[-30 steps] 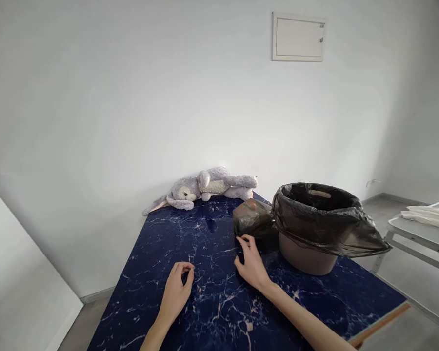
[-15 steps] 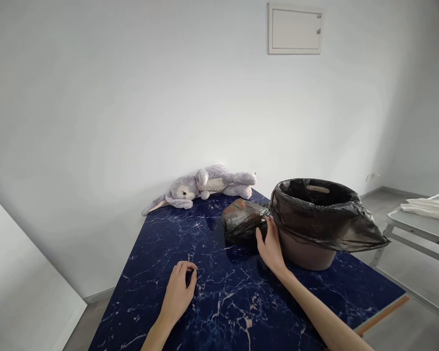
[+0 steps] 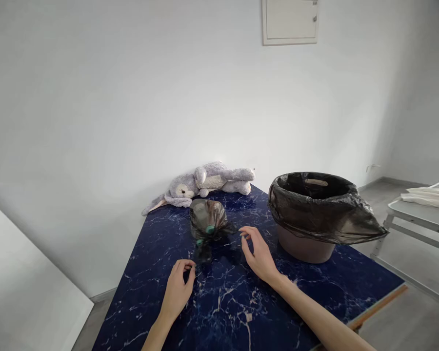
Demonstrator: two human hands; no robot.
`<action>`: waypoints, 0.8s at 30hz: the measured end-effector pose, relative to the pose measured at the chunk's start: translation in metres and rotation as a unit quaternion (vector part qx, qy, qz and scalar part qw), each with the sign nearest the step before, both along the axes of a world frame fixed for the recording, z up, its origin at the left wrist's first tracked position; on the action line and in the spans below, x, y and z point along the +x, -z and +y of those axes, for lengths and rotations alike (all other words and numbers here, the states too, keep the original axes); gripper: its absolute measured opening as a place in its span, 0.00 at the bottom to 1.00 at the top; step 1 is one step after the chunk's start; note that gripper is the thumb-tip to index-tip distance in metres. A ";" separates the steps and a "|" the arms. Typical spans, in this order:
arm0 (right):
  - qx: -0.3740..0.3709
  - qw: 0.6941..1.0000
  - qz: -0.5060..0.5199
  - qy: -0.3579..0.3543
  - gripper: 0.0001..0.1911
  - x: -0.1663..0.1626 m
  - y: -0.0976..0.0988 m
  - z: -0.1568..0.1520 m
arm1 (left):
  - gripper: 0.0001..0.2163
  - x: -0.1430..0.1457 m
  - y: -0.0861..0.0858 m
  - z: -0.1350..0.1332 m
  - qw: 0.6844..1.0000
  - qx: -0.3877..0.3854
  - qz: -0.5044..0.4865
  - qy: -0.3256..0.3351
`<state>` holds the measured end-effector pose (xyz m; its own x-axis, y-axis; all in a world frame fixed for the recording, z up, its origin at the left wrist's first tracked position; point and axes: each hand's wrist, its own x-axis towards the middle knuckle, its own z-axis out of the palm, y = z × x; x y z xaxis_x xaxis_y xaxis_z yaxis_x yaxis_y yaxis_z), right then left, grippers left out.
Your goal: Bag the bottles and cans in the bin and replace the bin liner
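A small dark plastic bag (image 3: 207, 222) with green-capped things inside lies on the blue marble table (image 3: 227, 312), its thin tail pointing toward me. My right hand (image 3: 258, 253) hovers just right of it, fingers spread and open, apart from the bag. My left hand (image 3: 178, 288) rests on the table in front of the bag's tail, thumb and fingers pinched together. Whether they hold the tail I cannot tell. A round brown bin (image 3: 303, 246) lined with a black bag (image 3: 324, 214) stands to the right of my right hand.
A grey plush rabbit (image 3: 205, 183) lies at the table's far edge against the white wall. A white panel (image 3: 289, 22) hangs high on the wall. A white table (image 3: 419, 207) with cloth stands at the right, and a white board (image 3: 25, 292) leans at the left.
The small bag has moved left, from beside the bin to the middle of the table. My right hand has let it go and opened. My left hand has stayed pinched in place.
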<state>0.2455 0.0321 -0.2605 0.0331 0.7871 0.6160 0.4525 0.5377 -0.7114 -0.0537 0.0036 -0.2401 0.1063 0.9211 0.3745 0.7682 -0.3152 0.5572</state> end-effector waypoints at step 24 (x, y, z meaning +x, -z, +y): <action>-0.037 0.991 -0.100 -0.083 0.14 -0.013 0.015 0.004 | 0.12 0.008 0.008 0.041 0.978 0.155 0.141 -0.016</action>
<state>0.2326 0.0357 -0.2757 -0.2170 0.8143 0.5384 0.4982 0.5666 -0.6563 -0.0458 0.0442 -0.2481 0.2188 0.7730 0.5955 0.8894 -0.4090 0.2041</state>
